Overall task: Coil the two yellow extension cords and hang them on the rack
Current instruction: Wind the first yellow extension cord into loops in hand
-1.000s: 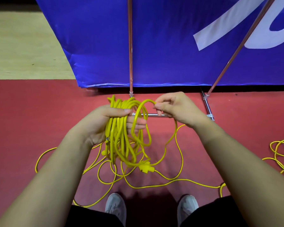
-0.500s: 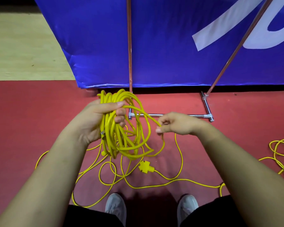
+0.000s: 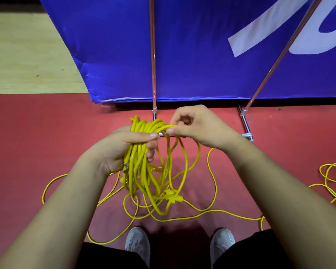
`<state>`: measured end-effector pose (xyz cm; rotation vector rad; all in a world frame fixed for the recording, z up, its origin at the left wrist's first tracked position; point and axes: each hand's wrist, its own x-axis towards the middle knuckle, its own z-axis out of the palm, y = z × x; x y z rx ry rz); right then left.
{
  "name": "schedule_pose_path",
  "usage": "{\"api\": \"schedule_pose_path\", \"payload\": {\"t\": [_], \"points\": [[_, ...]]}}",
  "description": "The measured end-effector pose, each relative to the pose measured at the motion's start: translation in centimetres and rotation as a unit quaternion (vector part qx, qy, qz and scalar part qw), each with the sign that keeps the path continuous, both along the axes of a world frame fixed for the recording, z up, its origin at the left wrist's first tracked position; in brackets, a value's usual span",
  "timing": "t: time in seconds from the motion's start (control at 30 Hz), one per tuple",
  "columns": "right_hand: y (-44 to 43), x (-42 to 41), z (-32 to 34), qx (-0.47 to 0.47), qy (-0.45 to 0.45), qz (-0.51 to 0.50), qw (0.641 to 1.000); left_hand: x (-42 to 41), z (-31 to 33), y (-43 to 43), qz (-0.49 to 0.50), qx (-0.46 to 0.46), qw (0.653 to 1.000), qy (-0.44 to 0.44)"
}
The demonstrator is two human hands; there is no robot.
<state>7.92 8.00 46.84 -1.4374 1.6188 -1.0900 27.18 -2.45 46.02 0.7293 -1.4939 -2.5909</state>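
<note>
1 camera on the person's head looks forward and down, close above the left hand (image 3: 120, 150) and right hand (image 3: 200, 129).

Left hand (image 3: 120, 150) curled, gripping; right hand (image 3: 200, 129) pinching with thumb, forefinger.
</note>
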Motion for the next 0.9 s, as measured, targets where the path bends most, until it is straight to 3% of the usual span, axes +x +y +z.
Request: {"api": "schedule_pose_path", "payload": {"t": [0.07, 0.13, 0.2, 0.23, 0.37, 0.47, 0.6, 0.77, 0.9], "points": [[0.1, -0.6, -0.7, 0.028, 0.018, 0.013, 0.999, 0.0, 0.2, -0.2, -0.005, 0.029, 0.998, 0.05], [0.6, -1.9, -2.4, 0.113, 0.095, 0.042, 0.988, 0.1, 0.5, -0.4, 0.004, 0.055, 0.995, 0.085], [1.4, -3.3, -4.4, 0.194, 0.148, 0.04, 0.969, 0.3, 0.6, -0.8, 0.021, 0.057, 0.994, 0.092], [1.7, -3.8, -5.2, 0.205, 0.132, 0.016, 0.97, 0.3, 0.6, -0.9, 0.025, 0.045, 0.995, 0.083], [1.4, -4.7, -5.3, 0.091, -0.006, -0.132, 0.987, 0.4, 0.5, -0.9, 0.029, -0.017, 0.999, -0.011], [0.6, -4.1, -4.6, 0.038, -0.07, -0.171, 0.982, 0.3, 0.4, -0.5, 0.017, -0.03, 0.998, -0.055], [-0.1, -2.7, -4.1, 0.021, 0.014, -0.118, 0.993, 0.3, -0.1, -0.4, -0.018, 0.011, 0.999, -0.031], [-1.0, -2.1, -3.7, -0.039, 0.058, -0.109, 0.992, 0.2, -0.3, -0.2, -0.056, 0.01, 0.998, 0.031], [-0.6, -3.4, -6.1, 0.041, 0.133, -0.088, 0.986, -0.2, 0.5, 0.1, -0.014, 0.089, 0.99, 0.105]]}}
